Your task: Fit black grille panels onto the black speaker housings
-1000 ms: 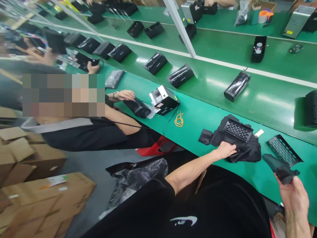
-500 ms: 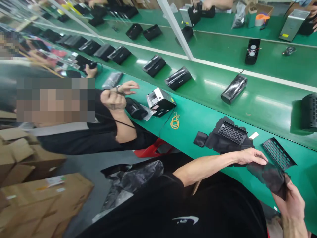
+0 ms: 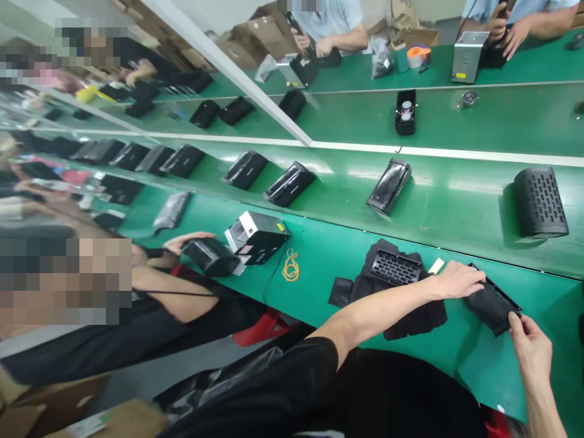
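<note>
Over a black perforated grille (image 3: 502,294) on the bench lies a thin black fabric sheet (image 3: 490,310), covering most of its holes. My left hand (image 3: 460,280) pinches the sheet at its upper left corner, fingers pressed together. At the lower right corner, my right hand (image 3: 529,340) grips the edge between thumb and fingers. A second perforated grille (image 3: 396,266) rests on a pile of black fabric pieces (image 3: 410,313) to the left, partly behind my left forearm. Beside that pile is a pale strip (image 3: 437,266).
Black speaker housings (image 3: 390,185) stand on the green conveyor (image 3: 337,182) beyond the bench. Left of me, a co-worker (image 3: 150,280) handles a black housing (image 3: 212,255) by a silver-and-black box (image 3: 258,237). Yellow bands (image 3: 291,266) lie nearby.
Both hands have brought the fabric sheet from the bench's front edge onto the grille, laying it flatter. My view has turned right. The co-worker's raised hands have come down to the housing.
</note>
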A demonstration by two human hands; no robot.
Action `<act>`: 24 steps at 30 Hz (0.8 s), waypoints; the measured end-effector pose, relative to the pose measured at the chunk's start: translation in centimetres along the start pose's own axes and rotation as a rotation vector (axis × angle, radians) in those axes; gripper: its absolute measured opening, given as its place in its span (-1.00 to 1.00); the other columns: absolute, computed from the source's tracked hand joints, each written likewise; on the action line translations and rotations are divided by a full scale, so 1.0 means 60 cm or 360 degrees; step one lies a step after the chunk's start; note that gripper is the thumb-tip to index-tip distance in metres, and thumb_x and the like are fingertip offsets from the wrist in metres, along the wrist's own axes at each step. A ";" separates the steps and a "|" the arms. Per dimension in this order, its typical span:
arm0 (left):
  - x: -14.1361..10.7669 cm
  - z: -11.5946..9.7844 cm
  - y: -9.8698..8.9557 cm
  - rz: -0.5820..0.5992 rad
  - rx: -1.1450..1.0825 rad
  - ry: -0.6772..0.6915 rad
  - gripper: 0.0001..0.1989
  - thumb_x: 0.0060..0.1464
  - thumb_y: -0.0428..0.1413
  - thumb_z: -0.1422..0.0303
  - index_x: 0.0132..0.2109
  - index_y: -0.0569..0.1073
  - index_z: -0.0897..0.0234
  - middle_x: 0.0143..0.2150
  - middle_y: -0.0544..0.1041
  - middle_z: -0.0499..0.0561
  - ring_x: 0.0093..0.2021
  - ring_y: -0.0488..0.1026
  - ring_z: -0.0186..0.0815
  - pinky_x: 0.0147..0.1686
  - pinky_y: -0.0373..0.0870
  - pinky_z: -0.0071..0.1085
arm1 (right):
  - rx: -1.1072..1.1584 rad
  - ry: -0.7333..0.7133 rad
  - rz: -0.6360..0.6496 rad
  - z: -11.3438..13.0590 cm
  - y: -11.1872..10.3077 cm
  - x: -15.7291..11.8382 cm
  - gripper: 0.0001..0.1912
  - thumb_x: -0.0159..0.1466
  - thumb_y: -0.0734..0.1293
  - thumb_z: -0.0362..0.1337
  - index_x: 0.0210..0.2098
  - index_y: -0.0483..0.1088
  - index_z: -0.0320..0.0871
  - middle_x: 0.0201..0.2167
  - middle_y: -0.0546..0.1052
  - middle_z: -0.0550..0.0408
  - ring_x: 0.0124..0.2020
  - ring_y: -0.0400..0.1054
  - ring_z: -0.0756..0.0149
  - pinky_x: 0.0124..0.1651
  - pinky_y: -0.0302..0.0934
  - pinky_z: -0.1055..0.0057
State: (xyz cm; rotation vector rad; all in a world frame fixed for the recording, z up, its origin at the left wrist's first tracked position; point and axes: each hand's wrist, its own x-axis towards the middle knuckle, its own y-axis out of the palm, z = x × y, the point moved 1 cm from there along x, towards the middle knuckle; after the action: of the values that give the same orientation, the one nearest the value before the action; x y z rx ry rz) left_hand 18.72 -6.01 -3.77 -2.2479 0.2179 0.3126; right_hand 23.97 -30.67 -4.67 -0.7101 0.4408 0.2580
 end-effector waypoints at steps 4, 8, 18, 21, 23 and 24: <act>0.008 0.022 0.022 -0.0067 0.0234 -0.0147 -0.67 0.39 0.13 0.16 0.17 0.43 0.21 0.11 0.52 0.17 0.13 0.51 -0.05 -0.09 0.48 -0.25 | -0.0232 0.0101 -0.0204 -0.023 0.003 0.028 -0.34 0.01 0.44 0.34 -0.17 0.45 -0.05 -0.35 0.55 -0.02 -0.22 0.44 -0.11 0.06 0.27 -0.09; 0.006 0.058 0.038 -0.0163 0.0083 -0.0333 -0.47 0.32 0.19 0.09 0.32 0.32 0.17 0.20 0.40 0.15 0.16 0.45 -0.09 0.01 0.52 -0.19 | -0.0346 -0.0009 -0.0186 -0.038 0.014 0.030 -0.20 0.01 0.41 0.35 0.02 0.41 -0.10 -0.24 0.53 -0.06 -0.09 0.43 -0.16 0.10 0.26 -0.09; 0.007 0.079 0.014 0.0001 -0.0576 -0.0342 -0.75 0.32 0.19 0.11 -0.03 0.51 0.17 -0.09 0.57 -0.04 -0.05 0.47 -0.24 -0.04 0.39 -0.35 | 0.0031 0.0125 0.0032 -0.020 0.013 0.036 -0.39 -0.03 0.45 0.28 -0.22 0.42 -0.04 -0.40 0.49 0.08 -0.28 0.41 0.01 -0.03 0.35 -0.05; -0.022 0.065 -0.010 -0.0023 -0.1052 -0.0430 -0.59 0.16 0.31 0.07 0.04 0.48 0.17 -0.18 0.56 -0.12 -0.20 0.46 -0.32 -0.18 0.32 -0.43 | 0.0321 0.0165 0.0155 -0.001 0.008 0.019 -0.27 -0.10 0.51 0.34 -0.18 0.36 -0.06 -0.43 0.45 0.16 -0.42 0.37 0.19 -0.28 0.37 0.19; -0.046 0.053 -0.023 -0.0084 -0.1230 -0.0411 -0.54 0.08 0.35 0.17 0.07 0.47 0.21 -0.25 0.52 -0.14 -0.27 0.43 -0.36 -0.23 0.29 -0.45 | 0.0437 0.0169 0.0200 0.017 0.007 0.005 -0.23 -0.08 0.53 0.35 -0.14 0.38 -0.07 -0.43 0.43 0.19 -0.45 0.34 0.25 -0.36 0.33 0.28; -0.058 0.048 -0.029 -0.0120 -0.1268 -0.0397 -0.56 0.06 0.34 0.23 0.06 0.47 0.22 -0.29 0.48 -0.16 -0.32 0.39 -0.38 -0.26 0.26 -0.46 | 0.0474 0.0160 0.0217 0.027 0.008 -0.003 -0.21 -0.06 0.54 0.35 -0.08 0.40 -0.08 -0.41 0.45 0.18 -0.43 0.36 0.25 -0.36 0.32 0.30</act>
State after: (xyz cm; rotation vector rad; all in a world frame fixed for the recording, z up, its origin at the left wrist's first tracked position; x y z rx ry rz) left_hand 15.41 -2.53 -3.27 -2.9475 -0.1587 0.7326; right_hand 24.11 -29.27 -3.76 -0.4031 0.6103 0.2783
